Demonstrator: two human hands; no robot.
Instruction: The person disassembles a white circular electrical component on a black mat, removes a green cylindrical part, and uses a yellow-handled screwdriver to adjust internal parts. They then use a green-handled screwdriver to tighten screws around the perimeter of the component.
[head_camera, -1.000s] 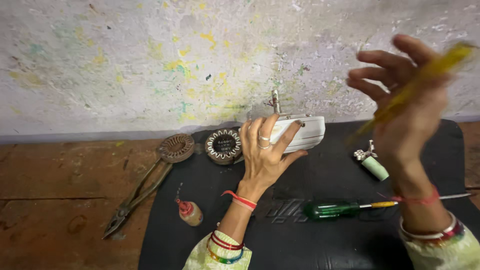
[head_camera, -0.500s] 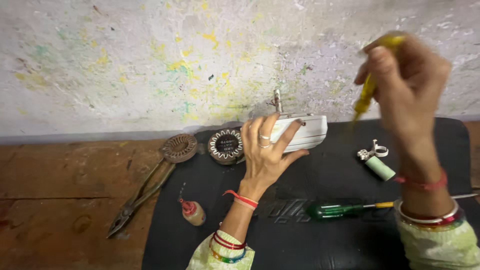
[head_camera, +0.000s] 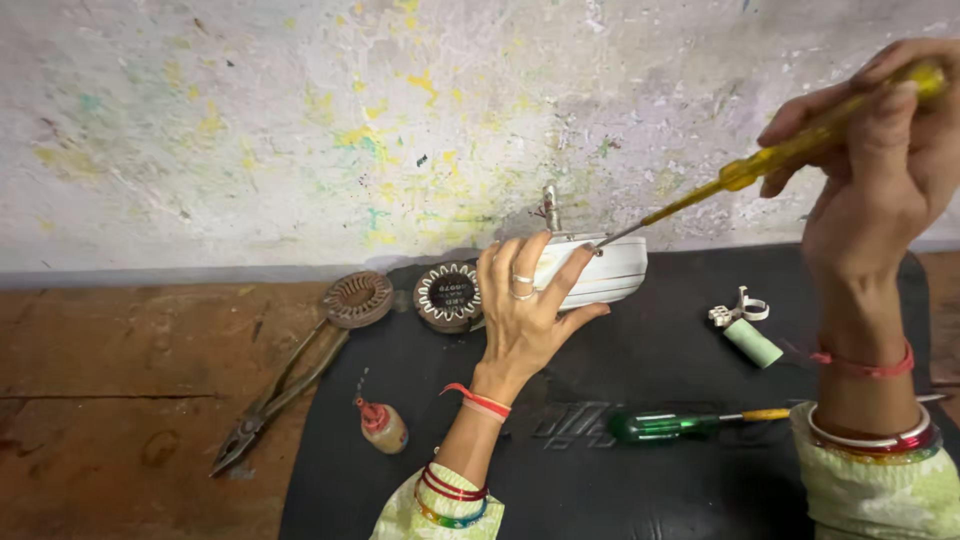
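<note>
Screwdriver: a yellow translucent-handled screwdriver (head_camera: 800, 150) with a thin steel shaft; its long axis slants from the upper right down to the lower left, tip pointing at the top rim of the housing.
Right hand: the right hand (head_camera: 880, 170) is raised high at the right edge, fingers wrapped closed around the yellow handle.
Housing: a white ribbed round plastic motor housing (head_camera: 605, 270) with a short metal shaft standing up from it, lying on the mat close to the wall; its ribs run roughly level.
Left hand: the left hand (head_camera: 525, 310) is spread, fingers and thumb pressed against the near side of the housing, steadying it.
Surface: a black rubber mat (head_camera: 650, 470) laid over a worn brown wooden bench (head_camera: 120, 380).
Room: a rough plaster wall (head_camera: 300, 120), flecked with yellow, green and purple paint, rises directly behind.
On the mat: a dark wound stator ring (head_camera: 447, 296) just left of the hand, a small red-capped bottle (head_camera: 381, 424), a green-handled screwdriver (head_camera: 670, 425) lying level, a pale green cylinder with a white clip (head_camera: 750, 335).
Mat edge: a rusty brown ring (head_camera: 357, 298) and long-nosed pliers (head_camera: 280, 390) lie on the wood along its left border.
Open room: bare mat between the forearms; bare wood far left.
</note>
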